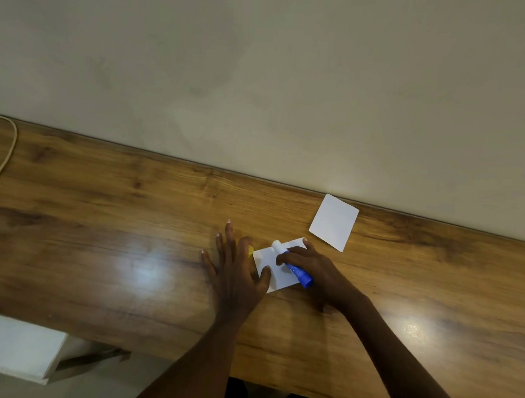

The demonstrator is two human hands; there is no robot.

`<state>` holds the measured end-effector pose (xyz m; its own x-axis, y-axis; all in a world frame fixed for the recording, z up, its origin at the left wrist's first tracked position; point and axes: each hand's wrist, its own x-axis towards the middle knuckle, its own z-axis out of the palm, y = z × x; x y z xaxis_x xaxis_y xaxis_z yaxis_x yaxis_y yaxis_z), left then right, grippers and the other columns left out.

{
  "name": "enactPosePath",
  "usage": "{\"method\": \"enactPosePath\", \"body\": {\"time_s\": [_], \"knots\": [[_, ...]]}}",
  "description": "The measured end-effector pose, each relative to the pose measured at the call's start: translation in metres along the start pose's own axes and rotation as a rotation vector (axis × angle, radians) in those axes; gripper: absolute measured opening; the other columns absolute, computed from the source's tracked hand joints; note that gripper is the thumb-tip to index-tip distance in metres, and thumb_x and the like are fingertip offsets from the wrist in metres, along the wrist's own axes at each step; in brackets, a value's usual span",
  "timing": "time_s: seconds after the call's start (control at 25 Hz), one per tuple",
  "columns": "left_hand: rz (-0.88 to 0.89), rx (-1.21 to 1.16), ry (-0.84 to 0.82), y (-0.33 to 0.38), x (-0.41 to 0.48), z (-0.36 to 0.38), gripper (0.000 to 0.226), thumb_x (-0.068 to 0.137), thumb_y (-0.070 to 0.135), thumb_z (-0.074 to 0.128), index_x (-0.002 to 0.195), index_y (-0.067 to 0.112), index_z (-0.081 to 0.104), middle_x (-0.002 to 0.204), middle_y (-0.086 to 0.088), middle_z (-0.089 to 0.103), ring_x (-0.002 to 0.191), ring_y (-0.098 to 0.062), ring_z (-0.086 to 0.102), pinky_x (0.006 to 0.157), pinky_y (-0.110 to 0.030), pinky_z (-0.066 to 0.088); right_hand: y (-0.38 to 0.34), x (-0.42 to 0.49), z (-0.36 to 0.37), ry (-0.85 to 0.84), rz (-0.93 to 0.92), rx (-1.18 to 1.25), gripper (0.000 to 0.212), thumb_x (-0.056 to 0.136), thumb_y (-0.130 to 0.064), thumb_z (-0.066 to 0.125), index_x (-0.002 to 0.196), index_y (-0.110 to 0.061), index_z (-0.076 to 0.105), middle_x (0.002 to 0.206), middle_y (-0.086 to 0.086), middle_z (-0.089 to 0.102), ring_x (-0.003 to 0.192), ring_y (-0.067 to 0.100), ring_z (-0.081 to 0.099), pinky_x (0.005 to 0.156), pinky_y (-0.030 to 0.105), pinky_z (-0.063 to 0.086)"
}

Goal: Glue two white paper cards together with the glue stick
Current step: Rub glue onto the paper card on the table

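Observation:
One white paper card (270, 263) lies flat on the wooden table (117, 221). My left hand (236, 270) rests flat beside it with fingers spread and the thumb pressing the card's near left corner. My right hand (312, 268) grips a blue glue stick (298, 272), whose white glue tip touches the card's far edge. A small yellow cap (250, 251) peeks out from behind my left hand, next to the card. A second white card (334, 222) lies alone further back right, close to the wall.
A beige wall (261, 77) runs along the table's far edge. A pale cable (5, 155) curves over the table's far left. A white box-like surface (13, 344) sits below the table's near edge at lower left.

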<state>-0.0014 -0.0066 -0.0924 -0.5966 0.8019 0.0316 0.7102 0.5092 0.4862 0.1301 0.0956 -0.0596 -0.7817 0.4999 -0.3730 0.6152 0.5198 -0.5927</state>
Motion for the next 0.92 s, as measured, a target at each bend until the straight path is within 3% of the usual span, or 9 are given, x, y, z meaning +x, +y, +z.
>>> {"method": "enactPosePath", "body": {"time_s": [0.08,0.16,0.24,0.32,0.4,0.52,0.68,0.8,0.92], "knots": [[0.003,0.014,0.003,0.001,0.0,0.0,0.059,0.068,0.04,0.067,0.117,0.016,0.046,0.152,-0.014,0.02,0.139,-0.036,0.018,0.108,-0.062,0.01,0.0,0.003,-0.008,-0.049,-0.052,-0.026,0.037,0.082,-0.01,0.058,0.115,-0.024,0.049,0.142,0.007,0.04,0.138,0.032,0.018,0.112,0.049,0.021],[0.008,0.016,0.01,0.001,0.0,0.001,0.059,0.067,0.042,0.065,0.116,0.017,0.046,0.151,-0.015,0.021,0.138,-0.037,0.019,0.108,-0.063,0.01,-0.007,0.003,-0.006,0.055,-0.035,0.013,0.035,0.082,-0.013,0.06,0.115,-0.02,0.052,0.135,0.008,0.049,0.133,0.03,0.032,0.11,0.048,0.027],[0.013,0.02,0.009,0.0,0.0,0.002,0.059,0.068,0.043,0.064,0.117,0.017,0.045,0.152,-0.015,0.02,0.139,-0.037,0.017,0.107,-0.063,0.009,-0.023,-0.003,0.007,0.365,0.036,0.304,0.027,0.081,-0.02,0.061,0.108,-0.016,0.059,0.113,0.008,0.063,0.105,0.023,0.057,0.1,0.048,0.043],[0.009,0.024,0.001,0.0,0.0,0.002,0.059,0.069,0.045,0.062,0.119,0.017,0.045,0.153,-0.014,0.017,0.14,-0.037,0.014,0.108,-0.063,0.007,-0.046,-0.007,0.024,0.59,0.162,0.764,0.022,0.084,-0.024,0.055,0.106,-0.02,0.059,0.099,0.004,0.062,0.083,0.015,0.059,0.088,0.04,0.049],[0.007,0.022,-0.014,0.0,0.001,0.002,0.061,0.07,0.048,0.06,0.12,0.017,0.045,0.153,-0.013,0.015,0.14,-0.036,0.012,0.109,-0.062,0.006,-0.059,-0.003,0.039,0.66,0.282,1.031,0.02,0.085,-0.02,0.053,0.105,-0.026,0.053,0.1,-0.003,0.057,0.084,0.012,0.057,0.081,0.029,0.048],[-0.004,0.018,-0.039,0.0,0.001,0.001,0.064,0.069,0.054,0.049,0.123,0.019,0.041,0.155,-0.011,0.009,0.142,-0.034,0.007,0.11,-0.06,0.002,-0.062,0.002,0.046,0.712,0.305,0.907,0.018,0.08,-0.008,0.061,0.092,-0.02,0.052,0.092,0.001,0.061,0.074,0.007,0.056,0.071,0.017,0.05],[0.0,-0.003,-0.045,0.001,0.0,-0.001,0.064,0.069,0.049,0.05,0.125,0.02,0.04,0.155,-0.01,0.007,0.142,-0.033,0.006,0.11,-0.06,0.001,-0.056,0.008,0.045,0.693,0.29,0.77,0.01,0.076,-0.007,0.066,0.084,-0.009,0.06,0.082,0.003,0.062,0.066,0.006,0.054,0.061,0.0,0.044],[0.001,0.004,-0.045,0.002,0.0,-0.002,0.065,0.068,0.05,0.047,0.125,0.02,0.041,0.155,-0.01,0.008,0.142,-0.033,0.006,0.11,-0.06,0.001,-0.054,0.011,0.044,0.666,0.27,0.713,0.01,0.075,-0.009,0.067,0.079,-0.012,0.059,0.077,0.0,0.06,0.063,0.007,0.053,0.058,-0.003,0.041],[0.004,0.019,-0.041,0.001,0.0,-0.001,0.064,0.068,0.054,0.048,0.123,0.021,0.042,0.155,-0.01,0.009,0.142,-0.032,0.006,0.11,-0.06,0.001,-0.048,0.01,0.038,0.698,0.284,0.648,0.01,0.075,-0.008,0.067,0.082,-0.005,0.062,0.077,0.0,0.059,0.062,0.004,0.051,0.055,-0.001,0.041]]}}
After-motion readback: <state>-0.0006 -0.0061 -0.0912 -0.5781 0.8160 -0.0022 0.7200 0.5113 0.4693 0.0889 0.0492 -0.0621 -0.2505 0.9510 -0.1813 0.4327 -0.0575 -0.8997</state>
